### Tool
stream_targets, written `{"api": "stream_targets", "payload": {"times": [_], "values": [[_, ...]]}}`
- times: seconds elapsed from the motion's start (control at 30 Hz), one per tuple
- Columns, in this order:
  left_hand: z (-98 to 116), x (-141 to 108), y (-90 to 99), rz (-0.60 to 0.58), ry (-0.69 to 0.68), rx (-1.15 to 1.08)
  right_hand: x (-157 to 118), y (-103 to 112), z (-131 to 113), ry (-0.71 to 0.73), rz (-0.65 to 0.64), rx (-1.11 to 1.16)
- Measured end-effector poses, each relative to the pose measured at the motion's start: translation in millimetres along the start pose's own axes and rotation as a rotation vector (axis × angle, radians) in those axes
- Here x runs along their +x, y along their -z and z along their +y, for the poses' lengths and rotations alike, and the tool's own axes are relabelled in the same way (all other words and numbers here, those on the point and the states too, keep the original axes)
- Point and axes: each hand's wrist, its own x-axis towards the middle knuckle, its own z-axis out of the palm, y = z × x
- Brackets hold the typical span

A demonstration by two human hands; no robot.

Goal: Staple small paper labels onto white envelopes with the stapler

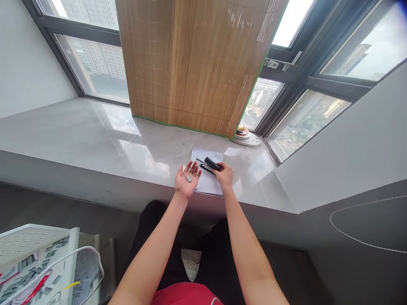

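My left hand (187, 181) is palm up with its fingers apart, and a small grey strip of staples (188, 178) lies on the palm. In my right hand (225, 173) is a black stapler (212, 164), gripped at its rear end. The stapler's top is lifted away from its base, and a thin metal part sticks out toward my left hand. Beneath the stapler lie white paper sheets (208, 185) near the front edge of the sill, with a printed square patch at their upper right.
A grey tiled window sill (73, 140) runs across the view. Behind it hangs a bamboo blind (193, 63). Stacked plates (243, 134) stand by the right window. At the lower left is a white rack (73, 254) holding small items and cables.
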Motion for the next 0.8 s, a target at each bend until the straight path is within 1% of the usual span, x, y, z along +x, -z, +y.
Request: {"api": "stream_targets", "payload": {"times": [0.03,0.07,0.17,0.2,0.27,0.3,0.33,0.4,0.47,0.57,0.63,0.67,0.7,0.73,0.77,0.8], "values": [[0,-3,-2.7,-0.034,0.006,0.010,-2,3,-4,0.008,-0.014,0.009],[-1,-5,-5.7,-0.061,0.005,0.029,-7,8,-10,0.039,-0.002,0.015],[-1,-9,-14.4,-0.116,-0.013,0.067,-34,22,-37,0.229,0.090,0.061],[-1,-10,-17.2,-0.126,-0.011,0.077,-46,25,-47,0.299,0.059,0.107],[-1,-11,-22.6,-0.148,0.004,0.126,-71,26,-63,0.373,-0.113,0.201],[-2,-12,-25.4,-0.160,0.011,0.157,-82,23,-69,0.388,-0.166,0.229],[-3,-14,-28.3,-0.168,0.017,0.178,-91,20,-73,0.396,-0.193,0.247],[-5,-19,-34.6,-0.173,0.018,0.199,-104,14,-76,0.378,-0.195,0.275],[-6,-27,-40.7,-0.184,0.010,0.228,-109,10,-76,0.323,-0.198,0.313],[-3,-33,-44.0,-0.225,-0.035,0.315,-111,14,-77,0.273,-0.232,0.370],[3,-26,-37.0,-0.198,-0.163,0.422,-109,19,-75,0.295,-0.234,0.389],[8,-19,-29.6,-0.157,-0.254,0.524,-107,23,-73,0.302,-0.225,0.396],[14,-9,-19.8,-0.088,-0.364,0.666,-105,26,-70,0.296,-0.209,0.402],[20,1,-8.1,-0.025,-0.440,0.880,-102,30,-64,0.278,-0.186,0.406],[25,12,4.6,0.061,-0.480,1.115,-97,34,-57,0.256,-0.158,0.406],[29,23,17.3,0.151,-0.472,1.340,-91,39,-48,0.233,-0.120,0.395]]}}
